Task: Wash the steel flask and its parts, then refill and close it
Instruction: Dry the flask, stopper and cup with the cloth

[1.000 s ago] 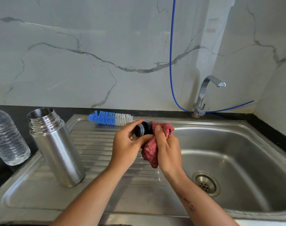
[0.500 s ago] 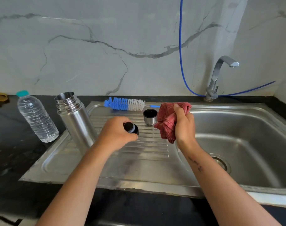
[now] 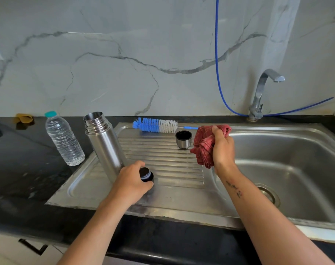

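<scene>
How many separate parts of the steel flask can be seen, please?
3: the open cylindrical steel flask body upright on the drainboard's left; the small steel cup lid near the brush; the dark round stopper in the left hand.

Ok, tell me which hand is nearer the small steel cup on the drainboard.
Right. The right hand, gripping the red cloth, is just beside the steel cup; the left hand holds the black stopper nearer the front edge.

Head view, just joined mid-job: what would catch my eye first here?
Probably the red cloth, bunched in the right hand at the basin's edge, the brightest thing in sight. Next, the open steel flask standing uncapped on the sink's ribbed drainboard, with the left hand gripping its dark stopper beside its base. Behind lie the blue-and-white bottle brush and the steel cup lid.
</scene>
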The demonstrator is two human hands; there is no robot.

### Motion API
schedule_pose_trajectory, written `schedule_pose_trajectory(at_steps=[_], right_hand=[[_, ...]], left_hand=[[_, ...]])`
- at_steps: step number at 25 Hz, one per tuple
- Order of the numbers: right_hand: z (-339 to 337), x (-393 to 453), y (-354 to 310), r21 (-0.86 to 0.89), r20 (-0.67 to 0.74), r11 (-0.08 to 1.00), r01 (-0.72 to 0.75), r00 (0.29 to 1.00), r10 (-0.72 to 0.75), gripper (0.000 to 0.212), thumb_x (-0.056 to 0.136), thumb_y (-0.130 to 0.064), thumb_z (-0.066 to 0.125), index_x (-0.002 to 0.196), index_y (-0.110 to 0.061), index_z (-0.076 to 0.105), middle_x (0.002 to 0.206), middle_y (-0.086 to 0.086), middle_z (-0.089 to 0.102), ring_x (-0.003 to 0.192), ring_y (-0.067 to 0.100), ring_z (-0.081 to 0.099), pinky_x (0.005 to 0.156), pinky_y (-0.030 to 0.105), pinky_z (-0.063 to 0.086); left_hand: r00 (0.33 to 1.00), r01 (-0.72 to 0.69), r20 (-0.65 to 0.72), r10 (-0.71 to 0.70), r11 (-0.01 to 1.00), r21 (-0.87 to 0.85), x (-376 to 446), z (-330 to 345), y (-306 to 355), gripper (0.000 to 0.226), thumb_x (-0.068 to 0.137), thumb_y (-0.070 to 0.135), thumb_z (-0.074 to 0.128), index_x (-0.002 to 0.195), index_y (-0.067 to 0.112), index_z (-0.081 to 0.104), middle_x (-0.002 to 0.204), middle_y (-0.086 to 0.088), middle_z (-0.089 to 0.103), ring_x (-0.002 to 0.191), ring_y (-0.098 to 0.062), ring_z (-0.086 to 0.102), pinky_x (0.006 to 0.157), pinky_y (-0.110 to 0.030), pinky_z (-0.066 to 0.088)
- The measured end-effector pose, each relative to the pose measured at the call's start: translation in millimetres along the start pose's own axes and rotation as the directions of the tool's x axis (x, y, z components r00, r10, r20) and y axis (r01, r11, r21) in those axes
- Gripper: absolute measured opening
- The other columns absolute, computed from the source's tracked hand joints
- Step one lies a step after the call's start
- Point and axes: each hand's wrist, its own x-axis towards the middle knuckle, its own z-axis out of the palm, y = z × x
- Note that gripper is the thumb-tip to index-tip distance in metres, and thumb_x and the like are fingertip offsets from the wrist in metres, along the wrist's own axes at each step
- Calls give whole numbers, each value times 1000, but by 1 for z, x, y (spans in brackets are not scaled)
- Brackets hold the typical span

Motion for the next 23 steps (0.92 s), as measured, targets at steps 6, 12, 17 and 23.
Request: schedule_pose_trajectory(at_steps=[6,12,17,23], right_hand=[[-1,2,-1,45,-12,999,-12,1000,13,40,91,-47,54,88,-11,73,84,25,75,76,46,74,78,66,59],[-3,1,-3,43,-3,999,-10,1000,11,38,100,-38,51,82,-10,70,75,23,73,70,47,73,74,65,59],[-3,2,-3,33,8,999,-9,1000,8,42,96,-41,50,87,-7,72,79,28,73,69,47,73,73,67,58],[-1,5,-1,-3,-56,1000,-9,998,9,39,83,-54,53,76,-22,75,83,24,74,79,47,74,80,63,59]], left_hand=[[999,-48,0,48,998,-40,5,7,6,72,81,29,86,144,23,52,140,2,60,129,-17,55,103,-27,42],[998,-67,3,67,995,-70,28,17,25,70,83,24,84,144,18,50,141,-3,59,129,-20,56,98,-23,39],[998,-67,-20,65,995,-73,33,23,24,66,85,26,82,142,16,51,137,-3,61,123,-18,57,94,-23,39],[998,-68,14,68,997,-34,38,22,37,83,82,41,83,150,17,42,147,-2,51,131,-21,52,100,-30,41]])
